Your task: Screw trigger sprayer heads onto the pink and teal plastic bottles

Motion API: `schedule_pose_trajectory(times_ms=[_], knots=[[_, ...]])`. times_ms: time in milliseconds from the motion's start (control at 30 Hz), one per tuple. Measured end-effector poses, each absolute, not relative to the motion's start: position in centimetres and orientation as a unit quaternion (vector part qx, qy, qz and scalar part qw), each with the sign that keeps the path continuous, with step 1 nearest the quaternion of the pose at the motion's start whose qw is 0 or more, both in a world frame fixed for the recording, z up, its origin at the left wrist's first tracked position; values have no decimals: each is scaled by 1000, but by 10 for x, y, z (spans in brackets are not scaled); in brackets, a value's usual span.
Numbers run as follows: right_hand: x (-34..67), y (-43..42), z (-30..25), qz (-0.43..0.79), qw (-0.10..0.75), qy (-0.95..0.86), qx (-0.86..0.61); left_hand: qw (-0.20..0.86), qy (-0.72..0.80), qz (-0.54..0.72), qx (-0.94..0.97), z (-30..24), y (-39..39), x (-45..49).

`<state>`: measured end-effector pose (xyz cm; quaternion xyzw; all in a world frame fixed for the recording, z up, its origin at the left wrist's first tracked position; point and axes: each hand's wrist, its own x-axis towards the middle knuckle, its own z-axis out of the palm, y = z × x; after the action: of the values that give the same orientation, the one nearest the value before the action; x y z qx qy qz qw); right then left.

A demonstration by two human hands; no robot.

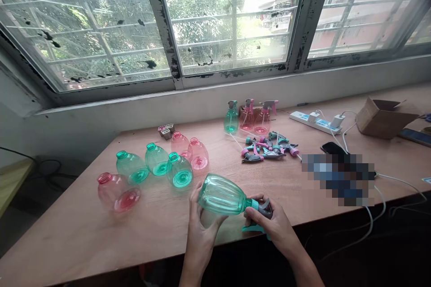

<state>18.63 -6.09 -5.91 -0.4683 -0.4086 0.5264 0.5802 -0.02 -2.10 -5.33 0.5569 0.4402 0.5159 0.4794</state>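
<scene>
I hold a green see-through spray bottle point(222, 196) sideways above the near edge of the wooden table point(84, 228). My left hand point(199, 224) cups the bottle's body from below, fingers curled round it. My right hand point(269, 224) is closed on the grey and teal spray trigger head point(263, 210) at the bottle's neck. The bottle's base points up and left.
Several headless green and pink bottles point(158, 161) lie to the left. Three finished spray bottles point(249, 117) stand near the window wall, with a heap of loose trigger heads point(269, 149) before them. A power strip point(314, 121), cables, a phone point(332, 147) and a cardboard box point(382, 119) sit at the right.
</scene>
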Motion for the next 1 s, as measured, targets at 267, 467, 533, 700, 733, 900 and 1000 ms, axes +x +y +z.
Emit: schedule_pose_trajectory(times_ms=[267, 467, 533, 700, 733, 900, 1000], knots=[[186, -62, -58, 518, 576, -410, -481, 488, 434, 511, 558, -54, -20, -3], [185, -62, -58, 524, 590, -393, -472, 490, 449, 486, 567, -50, -23, -2], [185, -62, -59, 524, 582, -406, -471, 487, 459, 482, 565, -49, -24, -3], [184, -61, -60, 518, 585, -398, -481, 502, 446, 496, 550, -52, -22, -4], [185, -61, -59, 519, 589, -392, -480, 502, 443, 499, 551, -53, -21, -4], [186, -61, -58, 527, 599, -388, -461, 481, 457, 488, 568, -54, -20, -4], [185, -61, -59, 520, 589, -401, -470, 482, 460, 495, 558, -50, -21, -4]])
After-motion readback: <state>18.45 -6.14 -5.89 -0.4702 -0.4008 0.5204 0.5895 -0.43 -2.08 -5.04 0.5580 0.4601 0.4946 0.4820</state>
